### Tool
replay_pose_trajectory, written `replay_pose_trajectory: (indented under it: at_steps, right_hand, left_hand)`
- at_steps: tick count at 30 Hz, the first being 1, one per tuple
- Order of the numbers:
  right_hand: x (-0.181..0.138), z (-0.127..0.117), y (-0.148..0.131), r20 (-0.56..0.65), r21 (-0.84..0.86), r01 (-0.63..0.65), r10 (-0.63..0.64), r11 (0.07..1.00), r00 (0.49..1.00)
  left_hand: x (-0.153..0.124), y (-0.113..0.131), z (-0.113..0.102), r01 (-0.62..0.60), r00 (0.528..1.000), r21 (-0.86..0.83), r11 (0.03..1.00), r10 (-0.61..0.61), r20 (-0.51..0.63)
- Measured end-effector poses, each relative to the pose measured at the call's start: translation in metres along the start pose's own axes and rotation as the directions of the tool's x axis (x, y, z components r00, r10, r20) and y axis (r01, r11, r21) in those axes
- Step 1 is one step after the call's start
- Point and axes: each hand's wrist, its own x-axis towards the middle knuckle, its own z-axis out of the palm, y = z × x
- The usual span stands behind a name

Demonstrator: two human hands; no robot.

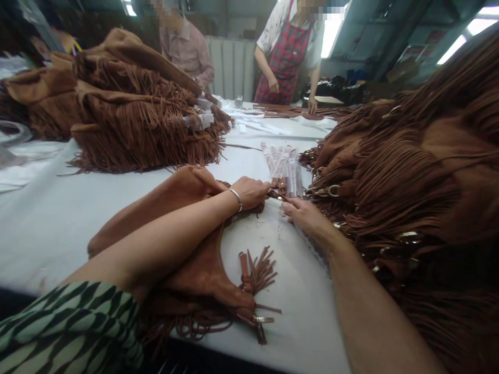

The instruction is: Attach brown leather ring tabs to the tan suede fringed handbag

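Note:
A brown suede fringed bag (195, 270) lies on the white table (58, 208) under my left forearm. My left hand (251, 191), with a silver bangle on the wrist, is closed on the bag's strap end and its metal clasp (277, 196). My right hand (302, 213) rests beside it, fingers curled by the same clasp; what it pinches is hidden. Just beyond my fingers lies a bundle of straps in clear plastic sleeves (284, 166). The bag's tassel (259, 270) and a buckle (263, 319) lie near the table's front edge.
A big heap of brown fringed bags (409, 176) fills the right side. Another heap (136, 114) sits at the back left. Two people stand at the far end, one in a red plaid apron (286, 57) with a hand on the table.

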Motion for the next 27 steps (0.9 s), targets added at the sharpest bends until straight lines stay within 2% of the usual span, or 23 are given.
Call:
replay_pose_trajectory:
  at_steps: [3,6,10,12,14,17,18,20,21,22,23,24,25,26,27]
  right_hand:
    - [0.000,-0.003,-0.002,-0.063,-0.167,0.040,-0.051,0.985,0.997]
    - [-0.015,-0.013,-0.012,-0.092,-0.268,0.064,-0.092,0.961,0.992]
    - [-0.075,-0.039,-0.020,-0.140,-0.284,0.173,-0.220,0.943,0.965]
    - [-0.110,-0.045,-0.016,-0.144,-0.315,0.188,-0.243,0.930,0.959]
    - [-0.136,-0.042,-0.010,-0.147,-0.472,0.048,-0.132,0.881,0.980]
    - [-0.142,-0.026,-0.001,-0.143,-0.697,-0.180,0.112,0.694,0.983]
    - [-0.137,-0.022,0.000,-0.137,-0.708,-0.202,0.150,0.677,0.979]
    - [-0.122,-0.018,-0.001,-0.114,-0.682,-0.212,0.184,0.700,0.976]
    - [-0.115,-0.019,-0.003,-0.097,-0.656,-0.213,0.198,0.724,0.975]
    - [-0.109,-0.021,-0.005,-0.077,-0.627,-0.214,0.214,0.749,0.974]
    - [-0.106,-0.023,-0.008,-0.057,-0.595,-0.217,0.228,0.774,0.972]
    - [-0.104,-0.026,-0.010,-0.039,-0.559,-0.220,0.240,0.799,0.970]
    - [-0.105,-0.029,-0.011,-0.026,-0.519,-0.226,0.249,0.824,0.968]
    - [-0.107,-0.031,-0.013,-0.018,-0.476,-0.232,0.254,0.849,0.967]
    - [-0.110,-0.032,-0.014,-0.012,-0.428,-0.237,0.256,0.872,0.967]
  left_hand:
    - [0.004,0.003,0.009,-0.072,0.997,0.008,0.997,0.072,0.010]
    - [-0.002,0.001,0.000,-0.090,0.995,0.024,0.996,0.091,-0.039]
    - [-0.020,0.007,-0.030,-0.061,0.966,-0.024,0.998,0.053,-0.253]
    - [-0.031,0.017,-0.045,-0.102,0.952,-0.093,0.990,0.069,-0.299]
    - [-0.043,0.031,-0.057,-0.171,0.947,-0.186,0.967,0.110,-0.302]
    - [-0.063,0.063,-0.071,-0.230,0.944,-0.347,0.909,0.122,-0.306]
    - [-0.071,0.076,-0.076,-0.236,0.947,-0.400,0.886,0.116,-0.301]
    - [-0.092,0.104,-0.085,-0.217,0.963,-0.545,0.810,0.088,-0.254]
    - [-0.105,0.118,-0.089,-0.187,0.978,-0.655,0.732,0.074,-0.197]
    - [-0.118,0.132,-0.090,-0.126,0.992,-0.786,0.605,0.064,-0.109]
    - [-0.131,0.147,-0.090,-0.022,0.997,-0.911,0.412,0.071,0.008]
    - [-0.144,0.160,-0.088,0.121,0.985,-0.977,0.173,0.104,0.140]
    - [-0.156,0.173,-0.084,0.270,0.955,-0.961,-0.066,0.147,0.259]
    - [-0.166,0.185,-0.079,0.389,0.919,-0.883,-0.262,0.184,0.349]
    - [-0.174,0.196,-0.073,0.464,0.886,-0.787,-0.406,0.200,0.419]
